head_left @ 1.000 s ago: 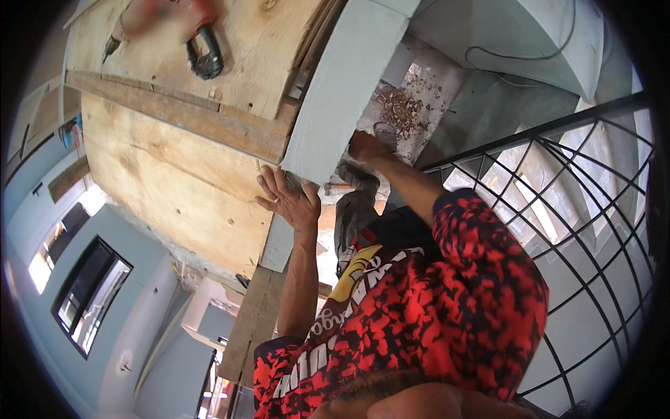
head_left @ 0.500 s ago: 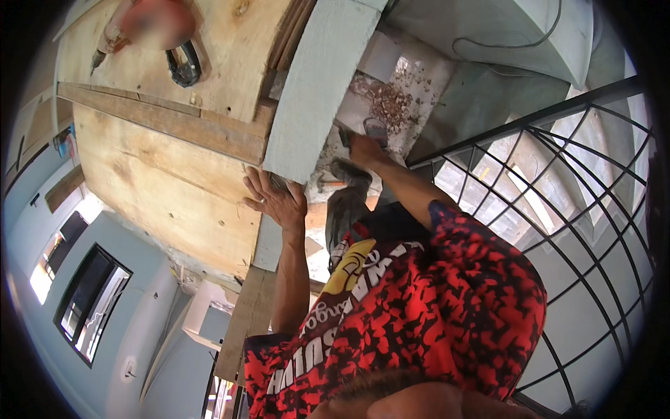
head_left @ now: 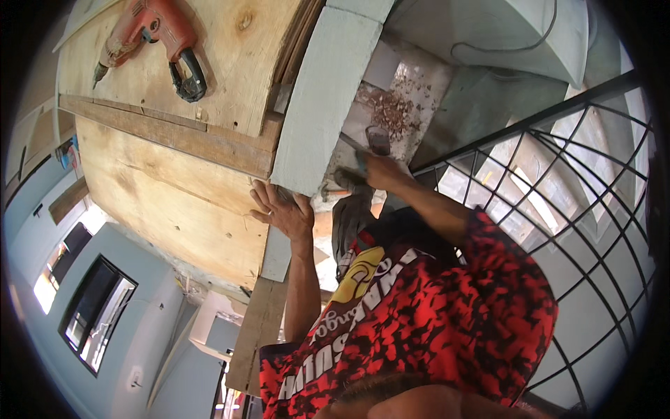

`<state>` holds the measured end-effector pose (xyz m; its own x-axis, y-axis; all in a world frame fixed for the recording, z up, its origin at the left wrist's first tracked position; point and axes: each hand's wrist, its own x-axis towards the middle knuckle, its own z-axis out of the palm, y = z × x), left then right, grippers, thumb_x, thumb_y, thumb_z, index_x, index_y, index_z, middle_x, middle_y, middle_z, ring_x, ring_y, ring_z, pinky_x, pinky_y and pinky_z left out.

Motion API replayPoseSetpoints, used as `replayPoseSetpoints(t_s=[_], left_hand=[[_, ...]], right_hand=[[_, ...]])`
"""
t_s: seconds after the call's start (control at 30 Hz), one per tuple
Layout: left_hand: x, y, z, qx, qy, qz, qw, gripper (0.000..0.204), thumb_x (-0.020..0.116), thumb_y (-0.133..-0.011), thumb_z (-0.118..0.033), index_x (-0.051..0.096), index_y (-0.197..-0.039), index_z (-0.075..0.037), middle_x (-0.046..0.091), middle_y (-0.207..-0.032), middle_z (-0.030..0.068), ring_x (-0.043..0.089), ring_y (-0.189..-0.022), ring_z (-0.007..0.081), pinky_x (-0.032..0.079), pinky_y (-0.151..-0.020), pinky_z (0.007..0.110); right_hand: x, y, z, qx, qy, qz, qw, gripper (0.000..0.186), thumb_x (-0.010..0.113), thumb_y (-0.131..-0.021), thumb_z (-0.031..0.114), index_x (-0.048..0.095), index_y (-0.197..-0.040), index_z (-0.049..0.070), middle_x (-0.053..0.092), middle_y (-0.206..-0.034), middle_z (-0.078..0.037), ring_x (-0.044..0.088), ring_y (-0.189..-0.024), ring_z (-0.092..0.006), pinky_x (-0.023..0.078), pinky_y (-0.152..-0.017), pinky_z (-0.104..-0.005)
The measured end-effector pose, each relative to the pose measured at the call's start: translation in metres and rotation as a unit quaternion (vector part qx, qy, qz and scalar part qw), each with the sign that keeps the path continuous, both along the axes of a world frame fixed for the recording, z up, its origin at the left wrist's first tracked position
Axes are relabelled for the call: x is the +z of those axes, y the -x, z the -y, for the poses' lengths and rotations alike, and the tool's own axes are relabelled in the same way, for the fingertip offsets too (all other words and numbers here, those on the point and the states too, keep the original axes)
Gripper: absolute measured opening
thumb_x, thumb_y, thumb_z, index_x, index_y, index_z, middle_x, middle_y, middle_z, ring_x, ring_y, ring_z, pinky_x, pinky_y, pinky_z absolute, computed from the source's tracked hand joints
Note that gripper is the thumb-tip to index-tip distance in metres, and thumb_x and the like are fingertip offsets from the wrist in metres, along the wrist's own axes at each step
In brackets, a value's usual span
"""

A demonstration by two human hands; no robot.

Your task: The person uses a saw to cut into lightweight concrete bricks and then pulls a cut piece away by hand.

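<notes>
My left hand (head_left: 287, 213) rests with spread fingers at the edge of a plywood panel (head_left: 167, 188), its thumb side against the end of a grey ledge (head_left: 317, 98). On the ledge's other side, my right hand (head_left: 385, 172) is closed around a tool, of which a thin grey part (head_left: 350, 142) and a bit of teal by the fingers show. The tool's exact kind is unclear. Near that hand a dark, strap-like sandal part (head_left: 377, 140) shows on the dusty floor, beside reddish rubble (head_left: 398, 112).
A red power drill (head_left: 155, 31) lies on the upper plywood at the far left. Black metal grating (head_left: 551, 188) runs along the right, with a grey panel and cable (head_left: 502, 47) beyond. Wooden planks (head_left: 255, 335) are below my left hand.
My right hand has drawn back slightly toward me and to the right, still closed. My left hand stays at the plywood edge. The whole view has shifted a little.
</notes>
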<state>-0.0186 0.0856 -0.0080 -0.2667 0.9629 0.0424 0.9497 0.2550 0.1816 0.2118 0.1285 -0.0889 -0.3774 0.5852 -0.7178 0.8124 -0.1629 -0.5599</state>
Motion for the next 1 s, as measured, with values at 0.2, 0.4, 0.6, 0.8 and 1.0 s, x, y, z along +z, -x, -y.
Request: replayPoseSetpoints(t_s=[0.2, 0.4, 0.6, 0.8, 1.0], left_hand=[[-0.001, 0.000, 0.007, -0.002, -0.013, 0.009, 1.000, 0.060, 0.043, -0.089, -0.035, 0.026, -0.141, -0.009, 0.024, -0.151, 0.0174, 0.015, -0.142, 0.0370, -0.003, -0.106, 0.066], [-0.002, -0.001, 0.012, 0.016, -0.011, 0.002, 1.000, 0.059, 0.043, -0.091, -0.038, 0.028, -0.140, -0.008, 0.026, -0.150, 0.0169, 0.016, -0.142, 0.0348, -0.003, -0.106, 0.065], [-0.002, 0.001, 0.003, 0.004, -0.023, 0.021, 0.999, 0.060, 0.044, -0.091, -0.038, 0.028, -0.140, -0.008, 0.027, -0.150, 0.0179, 0.016, -0.142, 0.0349, -0.003, -0.107, 0.064], [0.003, 0.001, -0.008, 0.003, -0.030, 0.031, 0.999, 0.059, 0.043, -0.092, -0.039, 0.029, -0.140, -0.007, 0.027, -0.150, 0.0180, 0.017, -0.142, 0.0352, -0.002, -0.106, 0.064], [0.000, -0.002, 0.011, 0.024, 0.002, 0.011, 1.000, 0.060, 0.043, -0.092, -0.039, 0.025, -0.141, -0.010, 0.025, -0.150, 0.0172, 0.017, -0.141, 0.0360, -0.001, -0.105, 0.066]], right_hand=[[-0.132, 0.018, 0.020, -0.029, -0.127, -0.067, 0.989, 0.033, 0.057, -0.077, 0.019, 0.060, -0.104, 0.000, 0.064, -0.099, -0.022, 0.062, -0.097, -0.0381, 0.049, -0.084, -0.0456], [-0.032, 0.008, 0.005, -0.027, -0.023, 0.005, 0.999, 0.045, 0.057, -0.076, 0.010, 0.051, -0.121, 0.006, 0.063, -0.105, -0.023, 0.062, -0.097, -0.0383, 0.050, -0.084, -0.0461], [-0.069, 0.011, -0.007, -0.015, -0.016, -0.005, 1.000, 0.051, 0.057, -0.078, 0.009, 0.047, -0.128, 0.006, 0.063, -0.101, -0.025, 0.062, -0.097, -0.0403, 0.050, -0.083, -0.0476], [-0.024, 0.022, -0.004, -0.006, -0.018, 0.018, 1.000, 0.038, 0.058, -0.076, 0.009, 0.056, -0.113, 0.001, 0.064, -0.100, -0.025, 0.062, -0.096, -0.0400, 0.050, -0.081, -0.0479], [-0.006, 0.004, -0.004, -0.047, -0.054, -0.010, 0.997, 0.038, 0.059, -0.074, 0.008, 0.057, -0.112, 0.000, 0.065, -0.096, -0.024, 0.062, -0.094, -0.0412, 0.051, -0.083, -0.0460]])
